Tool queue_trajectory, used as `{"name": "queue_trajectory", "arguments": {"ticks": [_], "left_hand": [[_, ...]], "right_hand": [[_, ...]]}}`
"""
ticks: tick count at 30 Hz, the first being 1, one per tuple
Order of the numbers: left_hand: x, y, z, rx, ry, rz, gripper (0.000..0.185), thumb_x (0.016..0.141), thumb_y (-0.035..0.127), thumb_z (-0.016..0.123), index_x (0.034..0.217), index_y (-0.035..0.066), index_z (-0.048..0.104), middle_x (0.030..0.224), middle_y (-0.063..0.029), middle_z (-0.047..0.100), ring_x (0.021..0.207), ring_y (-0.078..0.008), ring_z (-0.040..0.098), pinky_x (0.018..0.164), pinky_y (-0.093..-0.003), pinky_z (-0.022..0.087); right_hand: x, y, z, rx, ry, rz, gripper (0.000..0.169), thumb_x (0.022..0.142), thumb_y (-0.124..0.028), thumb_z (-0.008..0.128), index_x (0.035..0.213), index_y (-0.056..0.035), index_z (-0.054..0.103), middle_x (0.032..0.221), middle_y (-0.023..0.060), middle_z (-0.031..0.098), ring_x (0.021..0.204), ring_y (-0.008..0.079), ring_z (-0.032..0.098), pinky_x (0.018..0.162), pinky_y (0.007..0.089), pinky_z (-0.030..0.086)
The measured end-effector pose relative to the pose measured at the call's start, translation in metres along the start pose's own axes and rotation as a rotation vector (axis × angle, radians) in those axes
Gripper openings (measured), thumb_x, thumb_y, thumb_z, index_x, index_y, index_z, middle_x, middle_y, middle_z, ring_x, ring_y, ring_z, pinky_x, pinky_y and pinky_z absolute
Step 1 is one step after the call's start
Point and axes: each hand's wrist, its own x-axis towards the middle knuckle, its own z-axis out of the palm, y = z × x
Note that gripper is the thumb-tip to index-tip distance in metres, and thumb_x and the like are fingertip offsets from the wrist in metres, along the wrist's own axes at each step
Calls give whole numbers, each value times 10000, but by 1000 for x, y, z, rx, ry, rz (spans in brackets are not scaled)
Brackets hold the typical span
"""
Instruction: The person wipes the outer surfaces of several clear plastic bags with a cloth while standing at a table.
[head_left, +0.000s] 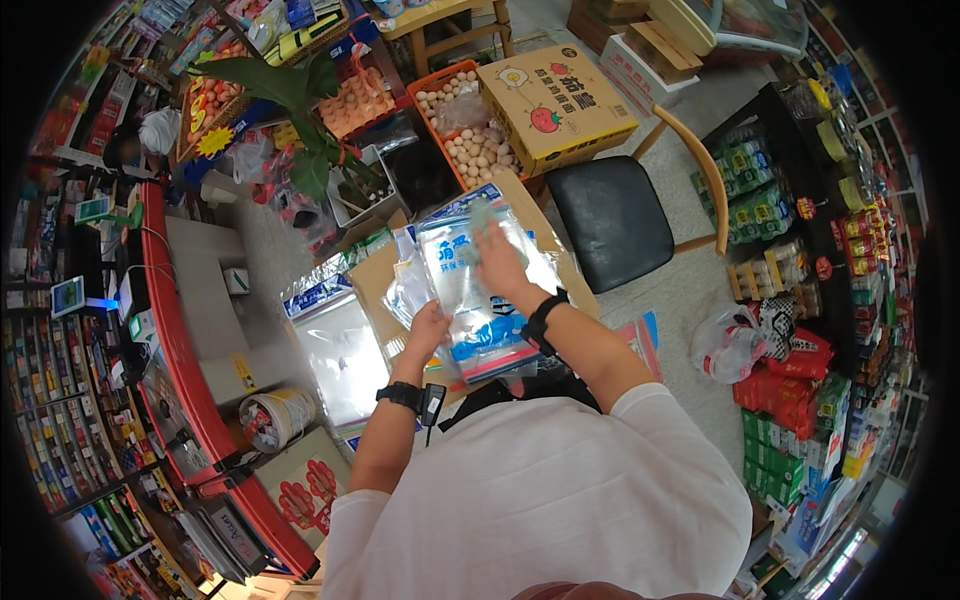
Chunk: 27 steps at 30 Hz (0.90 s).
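Before me a stack of clear plastic book-cover packs with blue print (469, 300) lies on a flattened cardboard sheet (577, 277). My right hand (501, 262) is on the top pack, with a pale green cloth (486, 217) under and beyond its fingers; the fingers are blurred. At the pack's left edge is my left hand (430, 328), fingers curled at the edge; whether it grips the plastic is unclear. Just left of the cardboard lies another clear plastic pack with a blue header (341, 352). Crumpled clear plastic (409, 289) sits between the two.
A black-seated wooden chair (611, 221) stands at the right. Beyond the cardboard are an orange crate of eggs (480, 154), a large cardboard box (555, 105) and a potted plant (300, 112). To the left are a red-edged counter (176, 322) and a bucket of rubbish (277, 420).
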Motion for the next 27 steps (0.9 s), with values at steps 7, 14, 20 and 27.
{"name": "queue_trajectory", "arguments": {"ticks": [7, 14, 20, 27], "left_hand": [[-5, 6, -3, -67, -47, -53, 407, 879, 71, 563, 1257, 14, 424, 858, -30, 557, 684, -96, 536, 524, -221, 449], [-4, 7, 3, -102, -50, 8, 251, 879, 54, 544, 1126, 20, 512, 749, -25, 557, 553, -96, 498, 467, -234, 411], [5, -2, -1, -147, -72, 26, 234, 872, 40, 549, 1105, 29, 532, 731, -23, 556, 539, -94, 495, 458, -232, 397], [3, -2, -1, -96, -82, 33, 283, 880, 53, 554, 1160, 28, 522, 747, -16, 560, 553, -80, 487, 467, -215, 394]], "right_hand": [[-70, -18, -31, 94, -308, -364, 633, 680, -29, 610, 1295, 2, 458, 1408, 258, 322, 1303, 398, 334, 1067, 420, 321], [-84, 14, -27, -36, -7, -6, 597, 676, -21, 579, 1260, 28, 464, 1389, 277, 331, 1270, 421, 359, 1060, 436, 324], [-113, -29, -35, 134, -411, -499, 621, 672, -9, 593, 1280, -7, 471, 1428, 227, 324, 1314, 367, 340, 1070, 418, 316], [-122, 21, -74, 6, -326, -152, 659, 667, -3, 618, 1305, -20, 456, 1444, 218, 304, 1338, 360, 304, 1100, 408, 282]]}}
